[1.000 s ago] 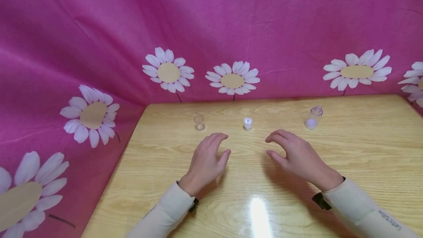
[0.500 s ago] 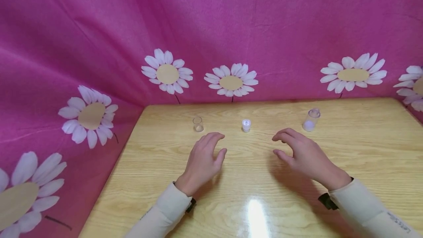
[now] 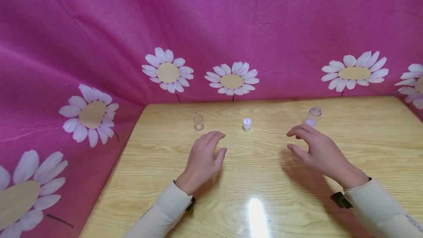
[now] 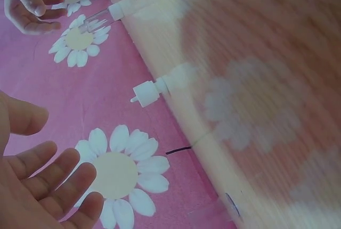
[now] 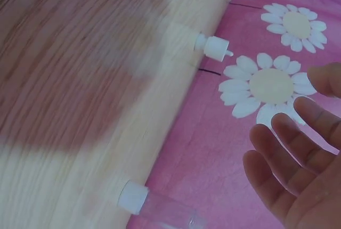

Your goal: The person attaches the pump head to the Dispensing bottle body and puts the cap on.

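I read this as the reaching step, with nothing picked up. My right hand (image 3: pixel 322 153) hovers over the table (image 3: pixel 244 172), thumb and fingers parted in a loose curve, holding nothing; the clear bottle (image 3: pixel 314 115) is just past its knuckles, apart from them. My left hand (image 3: pixel 203 157) is likewise spread and bare, the clear cap (image 3: pixel 199 126) just beyond its fingertips. The white pump fitting (image 3: pixel 247 124) sits farther out than both hands, in the gap between them.

To take the bottle, I'd want the right hand a little farther forward, thumb and fingers either side of the body, closing lightly in case it tips. The bottle stands upright, long axis vertical, white base down and neck up. The pump fitting is upright too, its thin stem pointing up; the cap's open rim faces up.
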`<state>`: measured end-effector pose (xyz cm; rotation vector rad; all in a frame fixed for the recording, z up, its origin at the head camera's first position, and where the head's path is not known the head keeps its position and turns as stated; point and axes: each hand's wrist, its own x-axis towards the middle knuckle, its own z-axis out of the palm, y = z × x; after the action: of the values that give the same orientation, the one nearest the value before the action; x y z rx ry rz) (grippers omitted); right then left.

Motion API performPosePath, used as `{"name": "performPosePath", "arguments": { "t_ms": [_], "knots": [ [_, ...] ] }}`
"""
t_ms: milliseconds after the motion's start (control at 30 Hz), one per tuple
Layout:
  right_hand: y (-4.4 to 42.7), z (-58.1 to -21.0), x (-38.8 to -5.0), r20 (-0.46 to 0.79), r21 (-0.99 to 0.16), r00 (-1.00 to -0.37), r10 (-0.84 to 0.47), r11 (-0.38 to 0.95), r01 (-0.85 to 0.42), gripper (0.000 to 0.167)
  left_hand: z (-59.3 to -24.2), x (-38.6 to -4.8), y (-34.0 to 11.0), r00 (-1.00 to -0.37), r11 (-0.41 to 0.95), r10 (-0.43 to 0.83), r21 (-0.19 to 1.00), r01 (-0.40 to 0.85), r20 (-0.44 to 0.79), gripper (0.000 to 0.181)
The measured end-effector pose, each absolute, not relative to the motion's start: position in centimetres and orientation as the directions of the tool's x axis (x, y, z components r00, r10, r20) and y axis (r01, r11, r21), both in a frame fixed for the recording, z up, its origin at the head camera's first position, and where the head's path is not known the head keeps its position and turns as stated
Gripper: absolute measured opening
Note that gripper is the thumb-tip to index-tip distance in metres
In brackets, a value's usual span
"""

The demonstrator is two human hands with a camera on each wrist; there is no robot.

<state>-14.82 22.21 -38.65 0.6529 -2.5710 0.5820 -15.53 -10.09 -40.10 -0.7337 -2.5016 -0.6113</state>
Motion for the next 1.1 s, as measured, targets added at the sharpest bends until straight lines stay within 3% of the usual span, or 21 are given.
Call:
{"name": "performPosePath", "arguments": {
  "t_ms": [333, 600, 1100],
  "knots": [
    [24.6, -38.5, -15.8, 0.504, -0.346, -0.826, -0.252, 0.817, -0.461, 0.032, -40.2, -15.6, -10.2, -0.783, 0.763, 0.358, 0.324, 0.559, 0.508, 0.032],
    [27.0, -38.6, -16.6, 0.538, -0.43, -0.832, -0.136, 0.805, -0.409, 0.024, -40.5, -15.7, -10.3, -0.766, 0.767, 0.349, 0.304, 0.565, 0.54, 0.032],
    [29.9, -38.6, -18.3, 0.445, -0.598, -0.894, 0.047, 0.759, -0.257, 0.03, -40.7, -15.7, -10.3, -0.758, 0.775, 0.347, 0.286, 0.563, 0.553, 0.033]
  ]
}}
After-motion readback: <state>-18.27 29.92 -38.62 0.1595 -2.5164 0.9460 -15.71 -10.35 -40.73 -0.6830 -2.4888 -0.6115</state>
